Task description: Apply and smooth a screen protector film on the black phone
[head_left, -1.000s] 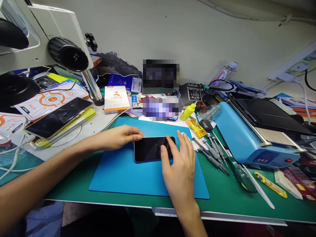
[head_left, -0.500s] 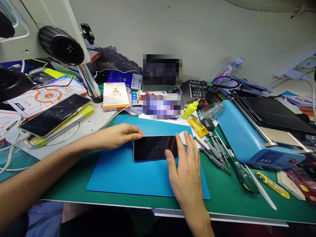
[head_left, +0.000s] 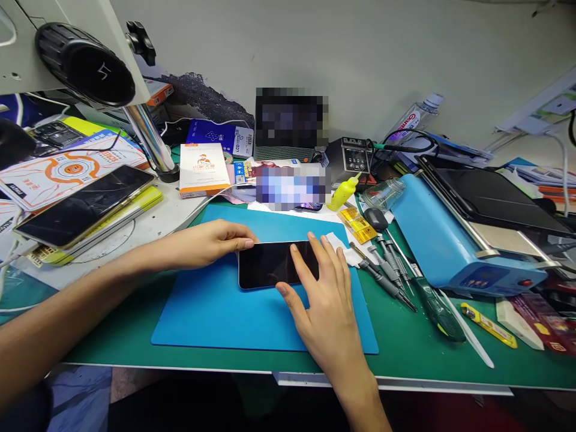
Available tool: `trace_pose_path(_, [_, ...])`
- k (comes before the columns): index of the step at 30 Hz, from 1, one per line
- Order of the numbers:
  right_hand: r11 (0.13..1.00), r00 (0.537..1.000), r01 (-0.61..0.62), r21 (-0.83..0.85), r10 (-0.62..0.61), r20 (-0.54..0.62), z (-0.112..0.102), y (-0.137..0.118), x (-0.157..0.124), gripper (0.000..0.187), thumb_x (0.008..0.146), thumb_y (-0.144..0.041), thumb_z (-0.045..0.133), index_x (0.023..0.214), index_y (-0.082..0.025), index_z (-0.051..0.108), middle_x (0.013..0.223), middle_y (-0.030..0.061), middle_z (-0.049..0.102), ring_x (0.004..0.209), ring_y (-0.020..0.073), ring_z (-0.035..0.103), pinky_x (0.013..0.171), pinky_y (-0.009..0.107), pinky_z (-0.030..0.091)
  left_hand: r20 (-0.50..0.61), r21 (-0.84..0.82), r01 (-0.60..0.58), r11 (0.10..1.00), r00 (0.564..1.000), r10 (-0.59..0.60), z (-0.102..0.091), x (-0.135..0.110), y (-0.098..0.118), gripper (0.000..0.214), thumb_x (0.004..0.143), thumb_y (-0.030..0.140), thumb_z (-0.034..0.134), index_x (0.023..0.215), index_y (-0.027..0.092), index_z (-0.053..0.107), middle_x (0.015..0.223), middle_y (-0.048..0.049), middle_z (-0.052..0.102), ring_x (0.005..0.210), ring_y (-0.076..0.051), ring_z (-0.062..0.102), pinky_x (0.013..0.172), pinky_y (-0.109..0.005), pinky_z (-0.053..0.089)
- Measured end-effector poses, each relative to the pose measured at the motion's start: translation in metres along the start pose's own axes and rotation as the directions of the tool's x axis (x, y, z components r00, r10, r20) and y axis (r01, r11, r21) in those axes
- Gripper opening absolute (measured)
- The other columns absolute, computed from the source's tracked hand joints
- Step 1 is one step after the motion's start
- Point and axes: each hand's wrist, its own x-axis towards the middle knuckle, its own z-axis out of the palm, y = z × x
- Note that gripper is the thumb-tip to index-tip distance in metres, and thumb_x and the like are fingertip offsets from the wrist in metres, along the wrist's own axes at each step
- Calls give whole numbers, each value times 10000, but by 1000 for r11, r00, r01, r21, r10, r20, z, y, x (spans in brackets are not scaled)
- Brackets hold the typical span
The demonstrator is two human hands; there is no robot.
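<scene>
A smartphone point(head_left: 265, 267) with a dark screen lies face up on the blue mat point(head_left: 234, 324). My left hand point(head_left: 216, 243) is at its upper left corner, thumb and fingers closed on the edge; the fingertips behind are partly hidden. Over the right end of the phone spreads my right hand point(head_left: 326, 288), its fingers apart and reaching across the glass. The right thumb lies near the lower edge. Whether those fingers press on the screen I cannot tell. A crumpled white tissue point(head_left: 335, 241) sits just beyond the right fingers.
Right of the mat lie several screwdrivers point(head_left: 382, 276), a green-handled tool point(head_left: 438, 312) and a yellow cutter point(head_left: 488, 326). A blue machine point(head_left: 432, 240) stands behind them. At left are a microscope stand point(head_left: 148, 141) and another phone point(head_left: 85, 204). A yellow bottle point(head_left: 343, 192) stands at the back.
My right hand has moved left, its fingers now reaching farther over the screen. My left hand stays at the phone's corner. The whole view has shifted slightly.
</scene>
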Motion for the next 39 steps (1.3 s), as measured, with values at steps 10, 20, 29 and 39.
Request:
trace_pose_path(10, [940, 956, 292, 179, -279, -93, -14, -4, 1, 274, 1022, -407, 656, 1200, -222, 751, 1467, 100, 644, 1477, 286, 476, 1276, 587, 317, -20, 26, -5, 1000, 1000, 5, 0, -2, 2, 418, 1031, 546, 490, 1130, 224, 738, 1149, 23, 771, 1080, -196, 684, 976, -231, 470])
trace_pose_path(20, [956, 950, -278, 91, 288, -120, 2, 3, -2, 537, 1098, -480, 442, 1558, -205, 458, 1608, 147, 461, 1494, 324, 420, 1186, 559, 411, -19, 48, 18, 999, 1000, -17, 1, -2, 2, 457, 1023, 601, 471, 1174, 261, 736, 1205, 30, 764, 1125, -205, 678, 1023, -249, 473])
trace_pose_path(29, [973, 973, -229, 21, 230, -14, 2, 1, -1, 607, 1089, -559, 411, 1588, -215, 439, 1658, 142, 393, 1542, 336, 354, 1206, 553, 389, -36, 85, 9, 996, 999, -5, 0, -2, 4, 477, 1006, 612, 465, 1150, 261, 755, 1189, 15, 774, 1111, -226, 690, 1022, -271, 499])
trace_pose_path(39, [992, 988, -92, 88, 102, -115, -4, 1, -4, 404, 1074, -430, 541, 1377, -201, 679, 1504, 134, 563, 1486, 314, 423, 1205, 540, 391, -27, 58, 23, 998, 999, -22, 1, -1, 3, 490, 998, 629, 470, 1153, 257, 748, 1202, 19, 770, 1119, -226, 691, 1020, -265, 494])
